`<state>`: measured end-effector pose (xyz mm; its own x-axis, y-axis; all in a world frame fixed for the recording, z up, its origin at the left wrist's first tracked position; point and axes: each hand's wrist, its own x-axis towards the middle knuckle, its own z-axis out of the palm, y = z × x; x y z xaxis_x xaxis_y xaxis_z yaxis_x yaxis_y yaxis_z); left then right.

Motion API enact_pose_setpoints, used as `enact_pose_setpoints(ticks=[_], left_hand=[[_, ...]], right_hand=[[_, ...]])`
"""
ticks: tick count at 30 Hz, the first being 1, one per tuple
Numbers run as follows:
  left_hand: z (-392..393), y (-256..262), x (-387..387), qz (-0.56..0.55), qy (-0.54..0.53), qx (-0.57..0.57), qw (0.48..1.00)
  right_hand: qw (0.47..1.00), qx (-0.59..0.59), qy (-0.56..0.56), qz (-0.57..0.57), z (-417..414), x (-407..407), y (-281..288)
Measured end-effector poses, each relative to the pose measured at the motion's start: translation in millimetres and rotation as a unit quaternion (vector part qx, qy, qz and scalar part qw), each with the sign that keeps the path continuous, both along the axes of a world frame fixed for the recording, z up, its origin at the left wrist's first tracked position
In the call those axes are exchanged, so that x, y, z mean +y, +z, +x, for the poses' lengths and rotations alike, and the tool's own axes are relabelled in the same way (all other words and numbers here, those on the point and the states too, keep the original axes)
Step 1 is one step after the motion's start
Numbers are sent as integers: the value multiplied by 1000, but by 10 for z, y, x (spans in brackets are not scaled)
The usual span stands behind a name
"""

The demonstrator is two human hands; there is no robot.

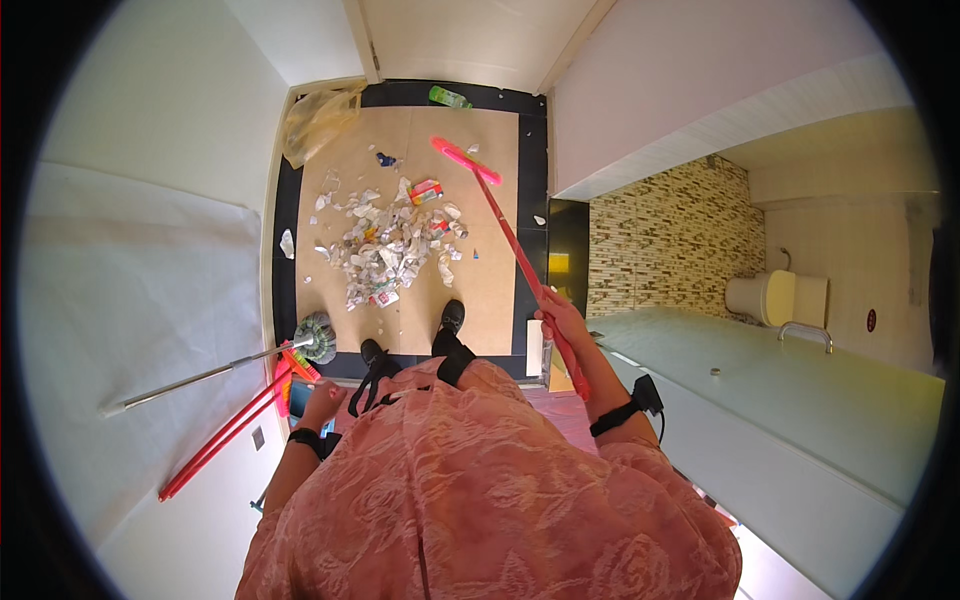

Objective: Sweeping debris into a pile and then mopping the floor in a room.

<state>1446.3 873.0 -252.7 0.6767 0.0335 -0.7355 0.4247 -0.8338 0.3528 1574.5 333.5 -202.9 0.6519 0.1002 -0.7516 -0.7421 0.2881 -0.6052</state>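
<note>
My right hand [561, 322] grips the red handle of a broom [510, 232]. Its bright pink head [466, 160] is over the tan floor, beyond a heap of litter [390, 244]. Crumpled white paper makes up most of that heap, along with a red-and-yellow carton [426, 192] at its far edge. Down at my left side, my left hand [322, 401] looks loosely curled, and nothing shows in it; its fingers are not clear. Close to it are a mop head [316, 337] with a metal pole and a red-and-green broom head [301, 365].
Against the far left corner lies a yellowish plastic bag [319, 124]. A green-labelled bottle [448, 97] rests on the black floor border by the door [480, 37]. Two red poles [217, 442] lean at the left wall. To the right are a glass-topped counter [750, 375] and a toilet [776, 298].
</note>
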Motion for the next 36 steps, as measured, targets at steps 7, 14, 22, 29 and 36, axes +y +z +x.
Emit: enact_pose_setpoints(ticks=[7,14,22,29,36], left_hand=[[286,229,-207,2,4,-30,1000],[-22,109,-243,0,13,-21,1000],[-448,-198,0,-9,-21,-4,1000],[-542,-126,-147,-8,48,-53,997],[-1172,28,-336,-25,149,-54,987]], right_hand=[[996,-8,14,-91,171,281,-287],[986,151,-30,67,-263,568,202],[978,149,-36,143,-834,206,630],[987,140,28,-76,-1081,272,178],[972,187,-25,139,-960,390,245]])
